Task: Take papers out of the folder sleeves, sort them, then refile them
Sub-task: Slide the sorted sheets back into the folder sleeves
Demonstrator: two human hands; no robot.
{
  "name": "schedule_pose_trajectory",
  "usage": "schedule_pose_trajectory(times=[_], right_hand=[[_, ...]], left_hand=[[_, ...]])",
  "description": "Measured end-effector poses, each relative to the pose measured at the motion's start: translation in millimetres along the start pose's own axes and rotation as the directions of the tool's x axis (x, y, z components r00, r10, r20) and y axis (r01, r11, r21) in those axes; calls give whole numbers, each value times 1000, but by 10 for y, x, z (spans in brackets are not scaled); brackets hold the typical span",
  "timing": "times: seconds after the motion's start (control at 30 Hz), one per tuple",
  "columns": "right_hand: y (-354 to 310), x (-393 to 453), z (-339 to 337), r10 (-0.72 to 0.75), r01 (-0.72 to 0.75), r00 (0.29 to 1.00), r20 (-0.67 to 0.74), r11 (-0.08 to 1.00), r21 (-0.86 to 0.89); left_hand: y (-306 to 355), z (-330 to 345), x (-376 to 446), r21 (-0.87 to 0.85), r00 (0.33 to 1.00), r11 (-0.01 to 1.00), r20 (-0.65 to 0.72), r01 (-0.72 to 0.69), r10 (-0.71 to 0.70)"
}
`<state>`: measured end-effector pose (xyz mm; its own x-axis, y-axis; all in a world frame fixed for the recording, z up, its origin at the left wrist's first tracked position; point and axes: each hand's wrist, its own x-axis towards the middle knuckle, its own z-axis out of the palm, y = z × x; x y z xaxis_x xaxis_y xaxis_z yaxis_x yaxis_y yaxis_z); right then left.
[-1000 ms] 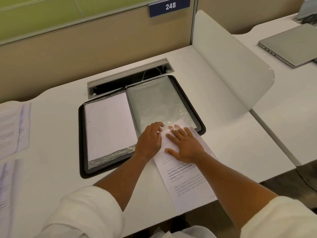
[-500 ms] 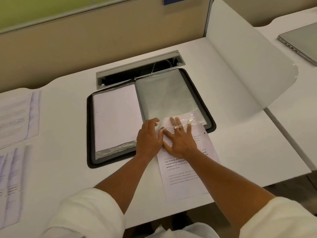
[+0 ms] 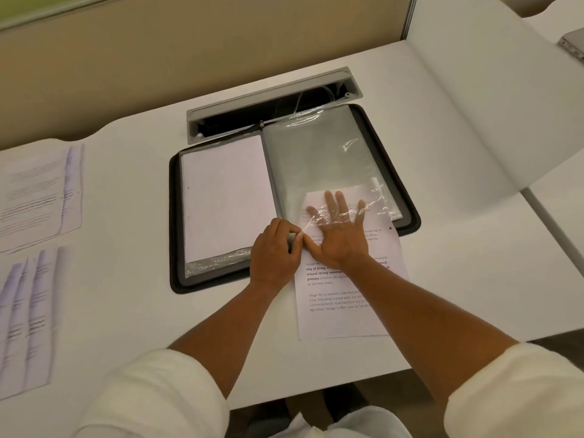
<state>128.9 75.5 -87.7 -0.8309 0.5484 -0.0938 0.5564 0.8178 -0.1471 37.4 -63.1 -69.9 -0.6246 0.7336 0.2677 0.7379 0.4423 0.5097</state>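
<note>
While the printed sheet [image 3: 344, 298] lies half out on the desk [image 3: 474, 279], the right hand [image 3: 336, 230] presses it with fingers spread wide inside the clear sleeve [image 3: 319, 159]. The left hand [image 3: 275, 252] pinches the sleeve's edge. Beyond, the black folder [image 3: 175, 222] lies open.

Black folder [image 3: 410, 213]; white desk [image 3: 132, 311]; white paper [image 3: 344, 317], black print.
</note>
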Motion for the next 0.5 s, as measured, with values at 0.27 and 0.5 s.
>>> schedule_pose_trajectory(times=[0.27, 0.5], right_hand=[[92, 149, 54, -246, 246, 969, -31, 969, -6], [54, 245, -16, -70, 70, 996, -51, 998, 1]], left_hand=[[-47, 6, -33, -71, 1000, 997, -5, -23, 23], [-24, 7, -26, -64, 999, 997, 3, -41, 41]])
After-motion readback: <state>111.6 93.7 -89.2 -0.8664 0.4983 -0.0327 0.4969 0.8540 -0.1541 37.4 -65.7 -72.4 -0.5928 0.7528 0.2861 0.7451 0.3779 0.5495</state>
